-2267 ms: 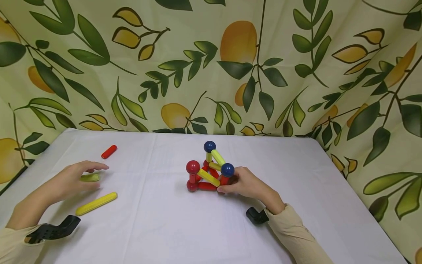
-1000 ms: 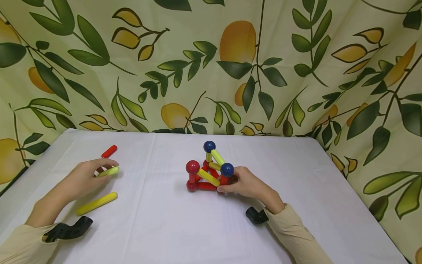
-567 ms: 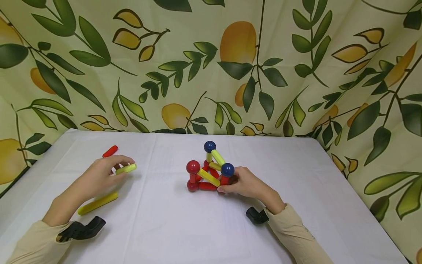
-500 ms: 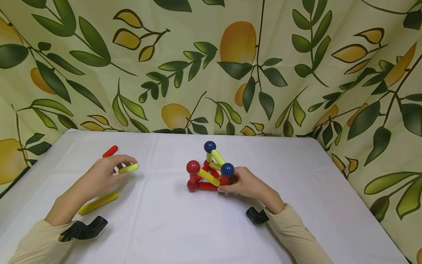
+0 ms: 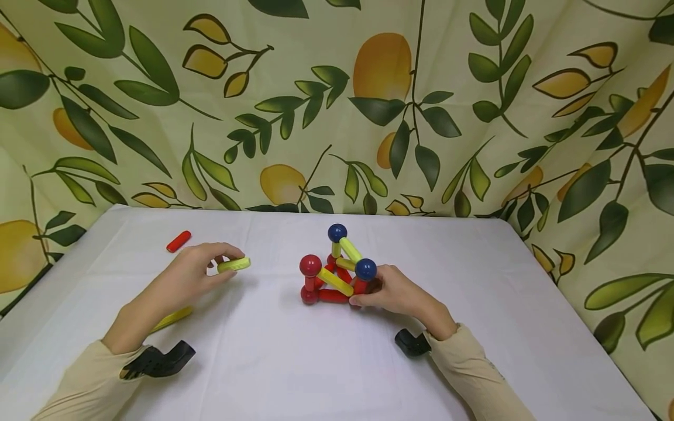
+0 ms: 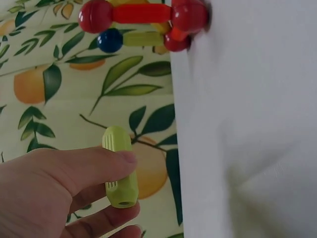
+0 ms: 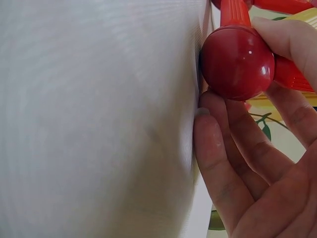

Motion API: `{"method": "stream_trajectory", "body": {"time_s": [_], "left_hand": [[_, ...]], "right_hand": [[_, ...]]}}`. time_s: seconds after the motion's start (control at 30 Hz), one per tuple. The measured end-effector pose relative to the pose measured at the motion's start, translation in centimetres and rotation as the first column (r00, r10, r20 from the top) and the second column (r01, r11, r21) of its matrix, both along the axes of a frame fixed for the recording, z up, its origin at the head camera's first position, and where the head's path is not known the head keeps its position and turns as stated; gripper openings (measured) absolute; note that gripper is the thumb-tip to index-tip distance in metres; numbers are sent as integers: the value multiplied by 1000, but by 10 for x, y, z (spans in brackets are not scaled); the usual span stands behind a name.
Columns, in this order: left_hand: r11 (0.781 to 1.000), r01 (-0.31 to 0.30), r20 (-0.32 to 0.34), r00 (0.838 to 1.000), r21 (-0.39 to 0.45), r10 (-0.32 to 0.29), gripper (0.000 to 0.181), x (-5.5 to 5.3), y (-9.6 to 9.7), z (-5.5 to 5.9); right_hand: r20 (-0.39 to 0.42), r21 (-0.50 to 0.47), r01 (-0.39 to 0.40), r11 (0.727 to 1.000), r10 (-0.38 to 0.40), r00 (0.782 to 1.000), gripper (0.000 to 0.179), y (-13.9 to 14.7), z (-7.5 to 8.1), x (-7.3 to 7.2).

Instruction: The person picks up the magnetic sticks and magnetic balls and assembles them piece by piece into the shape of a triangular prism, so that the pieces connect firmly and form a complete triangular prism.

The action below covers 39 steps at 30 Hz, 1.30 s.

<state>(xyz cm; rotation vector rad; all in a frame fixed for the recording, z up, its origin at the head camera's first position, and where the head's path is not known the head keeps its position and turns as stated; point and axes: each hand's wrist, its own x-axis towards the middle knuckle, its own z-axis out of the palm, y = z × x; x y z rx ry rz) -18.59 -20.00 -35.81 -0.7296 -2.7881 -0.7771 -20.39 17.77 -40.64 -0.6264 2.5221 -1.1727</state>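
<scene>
My left hand [image 5: 189, 275] pinches a short yellow-green magnetic stick [image 5: 234, 265] between thumb and fingers, raised above the table left of the frame. The left wrist view shows the thumb lying across that ridged stick [image 6: 121, 191]. A frame of magnetic sticks and balls [image 5: 333, 296] stands mid-table, with a red base, short posts, a red upper ball [image 5: 310, 265] and two blue upper balls [image 5: 365, 269]. One yellow stick [image 5: 336, 282] slopes down from the red upper ball. My right hand [image 5: 402, 292] grips the frame's right corner, around a red post near its lower red ball [image 7: 237, 63].
A short red stick [image 5: 179, 241] lies at the back left of the white-covered table [image 5: 295, 362]. A longer yellow stick [image 5: 174, 318] lies partly hidden behind the left forearm. A patterned curtain [image 5: 326, 128] hangs at the table's far edge.
The left hand has picked up the yellow-green stick from the left of the table and carried it rightward, towards the frame. The right hand and the frame have stayed in place.
</scene>
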Motion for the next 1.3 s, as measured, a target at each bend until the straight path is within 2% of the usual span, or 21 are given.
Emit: {"method": "stream_trajectory", "body": {"time_s": [0.2,0.47,0.63,0.83,1.17,1.3], "left_hand": [[1000,5,-19,1000,26,-4,25,-1,15,3],[997,34,-100,995,71,-27,27,-2,35,9],[994,46,-123,992,97,-34,27,-2,47,12],[994,58,-128,991,97,-45,27,-4,61,17],[989,94,-115,990,112,-81,27,-4,79,24],[982,130,-111,987,139,-115,26,-5,86,28]], "right_hand": [[-7,-1,-12,1000,12,1000,22,0,0,0],[-6,26,-16,1000,16,1000,22,3,0,-2],[-24,32,-39,999,40,999,23,6,0,-2],[-46,23,-76,997,77,996,28,9,1,-2],[-33,17,-55,998,56,998,27,6,1,-2],[-36,14,-56,998,56,998,27,6,0,-3]]}}
